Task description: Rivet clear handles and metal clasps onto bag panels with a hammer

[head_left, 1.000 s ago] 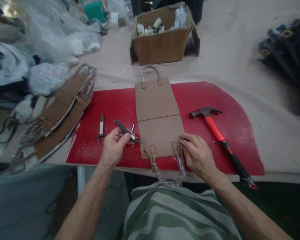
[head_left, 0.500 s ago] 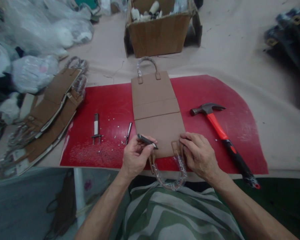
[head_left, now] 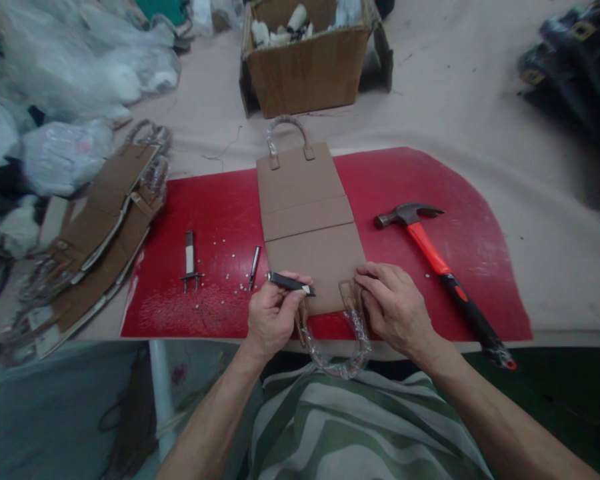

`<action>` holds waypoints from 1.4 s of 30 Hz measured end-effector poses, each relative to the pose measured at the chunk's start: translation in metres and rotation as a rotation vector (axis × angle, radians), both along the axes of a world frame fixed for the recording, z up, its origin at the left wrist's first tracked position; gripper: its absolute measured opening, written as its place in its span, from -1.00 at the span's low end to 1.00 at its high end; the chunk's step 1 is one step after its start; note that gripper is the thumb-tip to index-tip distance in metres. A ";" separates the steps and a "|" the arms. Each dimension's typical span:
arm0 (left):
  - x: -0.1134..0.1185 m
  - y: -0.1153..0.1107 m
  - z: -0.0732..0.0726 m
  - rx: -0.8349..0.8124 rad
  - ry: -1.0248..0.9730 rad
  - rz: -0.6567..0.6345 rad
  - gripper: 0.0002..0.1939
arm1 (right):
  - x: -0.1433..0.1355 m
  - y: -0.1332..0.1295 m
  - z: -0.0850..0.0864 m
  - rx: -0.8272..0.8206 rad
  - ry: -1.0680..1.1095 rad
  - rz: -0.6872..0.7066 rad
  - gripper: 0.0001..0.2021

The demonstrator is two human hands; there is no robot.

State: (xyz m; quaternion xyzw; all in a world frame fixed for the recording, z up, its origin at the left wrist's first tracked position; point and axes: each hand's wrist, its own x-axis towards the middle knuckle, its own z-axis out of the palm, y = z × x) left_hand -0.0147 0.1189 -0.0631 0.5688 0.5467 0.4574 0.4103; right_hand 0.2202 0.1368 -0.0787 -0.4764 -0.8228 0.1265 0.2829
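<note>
A tan bag panel (head_left: 307, 257) lies flat across a red mat (head_left: 215, 207), with a plastic-wrapped handle at each end. My left hand (head_left: 273, 317) is closed around a short dark metal tool with a white band (head_left: 286, 283), held above the panel's near left corner, beside one end of the near handle (head_left: 347, 367). At the panel's near right edge, the fingers of my right hand (head_left: 397, 310) pinch the edge by the other handle tab (head_left: 347, 293). The far handle (head_left: 285, 123) arches toward the back.
Right of the panel lies a claw hammer (head_left: 427, 248). On the left are a two-pronged metal tool (head_left: 189, 257), a slim metal punch (head_left: 255, 268) and several small white bits. Stacked tan bag panels (head_left: 105, 197) lie far left. A cardboard box (head_left: 305, 77) stands behind.
The dark tool in my left hand has turned slightly and lies more level. My right hand keeps its grip at the panel edge. The whole view has shifted a little.
</note>
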 end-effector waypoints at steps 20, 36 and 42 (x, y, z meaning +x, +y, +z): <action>0.009 -0.001 -0.005 0.079 0.154 0.027 -0.85 | 0.000 0.000 0.000 0.015 -0.009 0.005 -0.77; 0.007 -0.003 -0.014 0.214 0.232 0.027 -0.88 | -0.001 0.001 0.001 0.051 -0.003 0.009 -0.81; 0.010 -0.004 -0.018 0.196 0.183 0.032 -0.86 | -0.002 0.001 0.003 0.046 -0.006 0.009 -0.81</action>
